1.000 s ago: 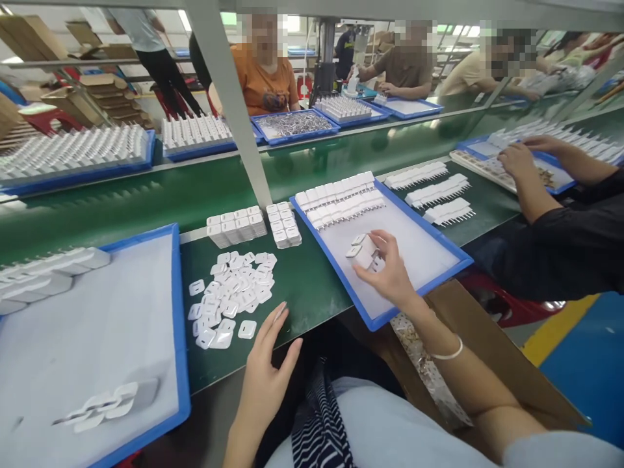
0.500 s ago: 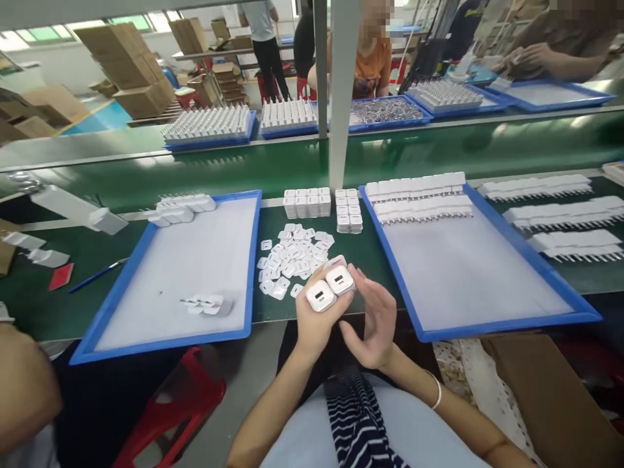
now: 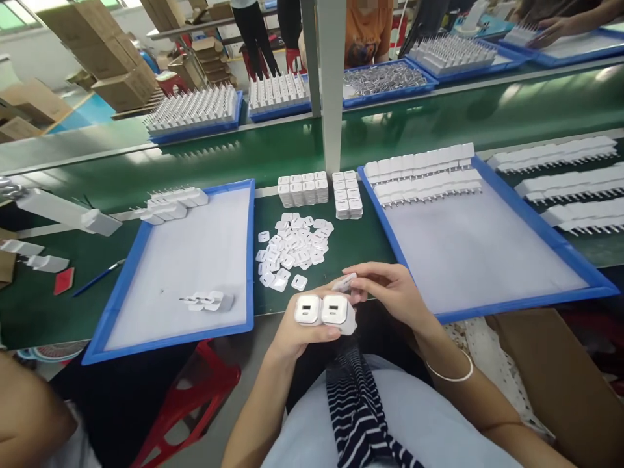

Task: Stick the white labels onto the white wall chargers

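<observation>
Side by side in my left hand are two white USB chargers, their port faces turned up toward me. The thumb lies across the front and the fingers wrap behind. My right hand is closed at the fingertips on a small white cover plate, just behind the chargers and close to the left fingers. Part of that plate is hidden by the fingers. Beyond both hands lies a loose pile of white cover plates, with square stacks of the same plates behind it.
A blue-rimmed tray on the left carries a few white chargers. Another blue-rimmed tray on the right holds rows of chargers. A blue pen-like tool lies far left. Co-workers stand or sit nearby.
My right hand has moved from beside the chargers to behind them and closed on the cover plate. The left hand has lowered slightly and turned the chargers level. The view has tilted down.
</observation>
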`<state>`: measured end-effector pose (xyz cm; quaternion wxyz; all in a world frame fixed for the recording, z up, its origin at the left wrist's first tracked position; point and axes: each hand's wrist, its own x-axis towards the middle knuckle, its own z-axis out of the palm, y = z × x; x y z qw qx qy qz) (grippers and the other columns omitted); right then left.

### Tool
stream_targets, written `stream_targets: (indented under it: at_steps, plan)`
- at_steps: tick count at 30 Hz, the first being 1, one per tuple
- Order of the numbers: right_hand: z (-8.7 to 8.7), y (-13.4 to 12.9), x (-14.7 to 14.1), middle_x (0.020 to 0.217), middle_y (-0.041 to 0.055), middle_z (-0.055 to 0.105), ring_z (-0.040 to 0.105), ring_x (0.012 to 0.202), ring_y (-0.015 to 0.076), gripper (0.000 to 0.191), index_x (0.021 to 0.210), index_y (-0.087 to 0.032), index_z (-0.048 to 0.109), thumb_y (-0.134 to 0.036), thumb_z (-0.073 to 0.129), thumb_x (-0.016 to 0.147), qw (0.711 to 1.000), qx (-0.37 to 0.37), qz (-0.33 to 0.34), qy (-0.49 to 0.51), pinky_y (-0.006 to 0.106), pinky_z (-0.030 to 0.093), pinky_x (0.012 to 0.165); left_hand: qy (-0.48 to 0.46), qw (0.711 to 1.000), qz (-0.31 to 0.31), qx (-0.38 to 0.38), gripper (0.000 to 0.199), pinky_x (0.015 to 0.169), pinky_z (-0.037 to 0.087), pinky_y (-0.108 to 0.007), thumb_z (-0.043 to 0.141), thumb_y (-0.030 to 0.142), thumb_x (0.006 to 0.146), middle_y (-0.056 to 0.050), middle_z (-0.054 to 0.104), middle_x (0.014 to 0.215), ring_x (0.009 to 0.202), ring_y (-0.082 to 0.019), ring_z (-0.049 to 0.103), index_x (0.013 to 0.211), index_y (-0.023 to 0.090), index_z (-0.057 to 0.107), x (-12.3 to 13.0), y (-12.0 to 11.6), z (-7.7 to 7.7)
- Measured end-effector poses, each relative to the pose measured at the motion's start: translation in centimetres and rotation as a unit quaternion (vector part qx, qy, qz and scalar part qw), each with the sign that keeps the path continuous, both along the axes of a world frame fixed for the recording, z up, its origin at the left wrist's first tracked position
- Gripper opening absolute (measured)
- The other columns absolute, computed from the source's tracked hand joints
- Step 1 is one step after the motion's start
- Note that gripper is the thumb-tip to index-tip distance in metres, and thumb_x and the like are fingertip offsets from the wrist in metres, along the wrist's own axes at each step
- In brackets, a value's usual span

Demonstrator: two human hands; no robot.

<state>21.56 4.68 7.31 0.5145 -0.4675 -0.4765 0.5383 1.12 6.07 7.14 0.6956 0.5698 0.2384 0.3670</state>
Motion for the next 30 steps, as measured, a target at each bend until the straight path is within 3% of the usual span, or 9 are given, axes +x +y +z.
stream_targets:
  at_steps: [4,8,14,23,30]
  plan:
    - [1.4,-1.5,0.1,0.078,0.0009,0.077,0.068,0.062,0.0162,0.014,0.101,-0.025,0.080,-0.027,0.075,0.088,0.987,0.055,-0.125,-0.084,0.034,0.063,0.062,0.093,0.979,0.131,0.126,0.039,0.110,0.054,-0.053,0.084,0.025,0.077,-0.015,0.073,0.129,0.130,-0.035,0.064,0.116,0.021,0.077,0.5,-0.6,1.0]
    - [2.7,-2.9,-0.2,0.066,-0.0015,0.074,0.067,0.055,0.0153,0.021,0.109,-0.027,0.079,-0.025,0.075,0.089,0.996,0.020,-0.079,-0.023,0.030,0.062,0.054,0.143,0.944,0.201,0.219,0.045,0.105,0.058,-0.046,0.083,0.016,0.077,-0.015,0.070,0.133,0.125,-0.030,0.068,0.120,0.021,0.073,0.9,-0.9,1.3]
    - [3.4,-3.3,-0.8,0.062,-0.0006,0.072,0.065,0.048,0.0133,0.016,0.101,-0.025,0.082,-0.026,0.079,0.085,0.999,-0.036,-0.013,0.019,0.025,0.056,0.046,0.158,0.922,0.214,0.283,0.048,0.102,0.060,-0.044,0.080,0.015,0.079,-0.014,0.068,0.137,0.122,-0.028,0.069,0.126,0.022,0.070,0.7,-1.1,1.0]
    - [2.9,-3.0,-1.1,0.064,-0.0018,0.070,0.060,0.048,0.0097,0.018,0.104,-0.029,0.082,-0.029,0.080,0.086,0.999,-0.051,0.001,0.011,0.022,0.052,0.045,0.179,0.892,0.221,0.351,0.049,0.102,0.061,-0.039,0.078,0.014,0.081,-0.014,0.068,0.137,0.120,-0.025,0.070,0.129,0.020,0.067,0.5,-1.5,0.8]
    - [2.6,-3.0,-1.2,0.064,-0.0007,0.069,0.060,0.047,0.0114,0.021,0.103,-0.026,0.082,-0.035,0.081,0.084,0.998,-0.069,-0.002,-0.008,0.023,0.050,0.043,0.195,0.876,0.223,0.380,0.048,0.099,0.063,-0.038,0.074,0.013,0.084,-0.014,0.067,0.138,0.119,-0.025,0.071,0.130,0.020,0.066,0.4,-1.5,0.8]
